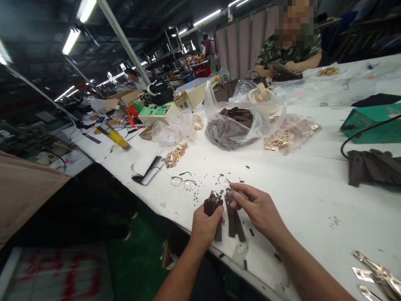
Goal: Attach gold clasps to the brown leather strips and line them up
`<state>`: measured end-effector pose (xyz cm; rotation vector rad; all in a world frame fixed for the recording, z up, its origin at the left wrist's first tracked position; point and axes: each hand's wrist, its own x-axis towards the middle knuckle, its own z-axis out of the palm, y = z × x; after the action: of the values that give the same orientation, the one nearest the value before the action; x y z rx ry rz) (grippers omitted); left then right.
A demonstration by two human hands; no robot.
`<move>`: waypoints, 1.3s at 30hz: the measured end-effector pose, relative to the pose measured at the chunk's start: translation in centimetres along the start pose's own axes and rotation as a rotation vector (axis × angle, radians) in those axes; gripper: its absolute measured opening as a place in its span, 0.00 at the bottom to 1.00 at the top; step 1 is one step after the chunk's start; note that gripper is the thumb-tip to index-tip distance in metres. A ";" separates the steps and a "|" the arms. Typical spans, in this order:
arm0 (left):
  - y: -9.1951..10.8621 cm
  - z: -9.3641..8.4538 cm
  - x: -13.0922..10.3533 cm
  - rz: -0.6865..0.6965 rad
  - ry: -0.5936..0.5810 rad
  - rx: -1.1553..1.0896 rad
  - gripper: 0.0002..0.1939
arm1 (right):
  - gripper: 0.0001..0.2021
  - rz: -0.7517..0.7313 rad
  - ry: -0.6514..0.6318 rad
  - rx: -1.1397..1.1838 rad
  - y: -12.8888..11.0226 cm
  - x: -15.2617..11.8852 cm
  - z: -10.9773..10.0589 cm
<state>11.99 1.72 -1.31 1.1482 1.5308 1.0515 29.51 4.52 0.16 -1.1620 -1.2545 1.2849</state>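
My left hand [203, 223] is closed round a bundle of dark brown straps [213, 205], their ends fanned upward above the thumb. Just right of it, my right hand [253, 205] pinches a thin pointed metal tool [228, 181]; its exact kind is too small to tell. Below the right fingers, more dark brown straps [232, 221] lie flat on the white table [297, 200]. Small dark bits [219, 182] are scattered beyond both hands, with a few short dark pieces [251, 232] near the straps.
Eyeglasses [184, 182], a black-and-white folder [148, 171] and gold metal parts [176, 155] lie left. A plastic bag of brown straps [233, 129] stands ahead, near a green-panelled machine [159, 110]. More gold pieces [376, 271] lie front right. A person [288, 54] sits across the table.
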 end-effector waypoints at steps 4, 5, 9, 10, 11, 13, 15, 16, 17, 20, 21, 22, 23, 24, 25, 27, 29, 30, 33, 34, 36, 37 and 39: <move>-0.1 -0.3 0.0 -0.026 0.029 -0.053 0.16 | 0.17 -0.073 -0.026 -0.053 0.2 -1.0 1.3; -0.2 -0.3 0.0 -0.039 0.039 -0.075 0.16 | 0.16 -0.114 -0.030 -0.092 0.3 -1.1 1.6; -0.6 -0.4 0.2 -0.079 0.058 -0.161 0.20 | 0.13 -0.277 -0.029 -0.242 0.8 -1.3 2.5; -0.6 -0.4 0.2 -0.083 0.061 -0.174 0.21 | 0.13 -0.302 -0.023 -0.260 0.9 -1.3 2.6; -0.6 -0.3 0.2 -0.086 0.061 -0.183 0.21 | 0.13 -0.320 -0.018 -0.272 0.9 -1.3 2.7; -0.5 -0.3 0.3 -0.090 0.057 -0.192 0.21 | 0.13 -0.346 -0.020 -0.282 0.9 -1.3 2.7; -0.4 -0.2 0.2 -0.089 0.051 -0.189 0.21 | 0.12 -0.373 -0.021 -0.286 0.9 -1.3 2.7; -0.3 -0.2 0.2 -0.086 0.047 -0.185 0.20 | 0.12 -0.390 -0.016 -0.288 0.9 -1.3 2.6; -0.3 -0.1 0.2 -0.083 0.044 -0.179 0.20 | 0.12 -0.405 -0.010 -0.293 0.9 -1.3 2.6; -0.5 -0.2 0.3 -0.069 0.026 -0.159 0.21 | 0.12 -0.435 -0.007 -0.319 1.0 -1.1 2.5; -0.6 -0.2 0.3 -0.063 0.018 -0.154 0.22 | 0.12 -0.445 -0.022 -0.335 1.2 -1.1 2.6; -0.7 -0.2 0.3 -0.058 0.010 -0.152 0.22 | 0.12 -0.457 -0.040 -0.352 1.3 -1.0 2.6; -0.8 -0.2 0.3 -0.053 0.004 -0.152 0.22 | 0.12 -0.473 -0.060 -0.370 1.4 -1.0 2.7; -0.9 -0.3 0.3 -0.048 0.002 -0.155 0.23 | 0.12 -0.492 -0.076 -0.384 1.5 -1.0 2.7; -0.9 -0.3 0.2 -0.042 0.005 -0.158 0.23 | 0.12 -0.503 -0.084 -0.392 1.6 -1.0 2.7; -0.8 -0.3 0.1 -0.025 0.015 -0.154 0.23 | 0.12 -0.490 -0.065 -0.379 1.5 -1.1 2.6; -0.7 -0.2 0.0 -0.009 0.005 -0.131 0.22 | 0.12 -0.435 -0.010 -0.348 1.2 -1.2 2.4; -0.6 -0.2 0.0 -0.007 -0.005 -0.115 0.21 | 0.13 -0.392 0.028 -0.331 1.1 -1.2 2.2; -0.5 -0.1 -0.1 -0.035 -0.018 -0.062 0.17 | 0.14 -0.255 0.154 -0.305 0.7 -1.2 1.5; -0.5 -0.1 -0.1 -0.046 -0.016 -0.047 0.16 | 0.14 -0.217 0.194 -0.304 0.7 -1.2 1.3; -0.5 0.0 0.0 -0.058 -0.010 -0.028 0.14 | 0.14 -0.181 0.240 -0.314 0.7 -1.0 1.0; -0.5 0.1 0.0 -0.057 -0.012 -0.027 0.14 | 0.14 -0.195 0.232 -0.325 0.7 -0.9 0.9; -0.4 0.2 0.1 -0.052 -0.003 -0.037 0.14 | 0.13 -0.297 0.143 -0.367 0.7 -0.8 0.9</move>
<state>12.10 1.73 -1.79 1.0788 1.5251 1.0384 28.70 3.67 -0.54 -1.2394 -1.5291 0.7593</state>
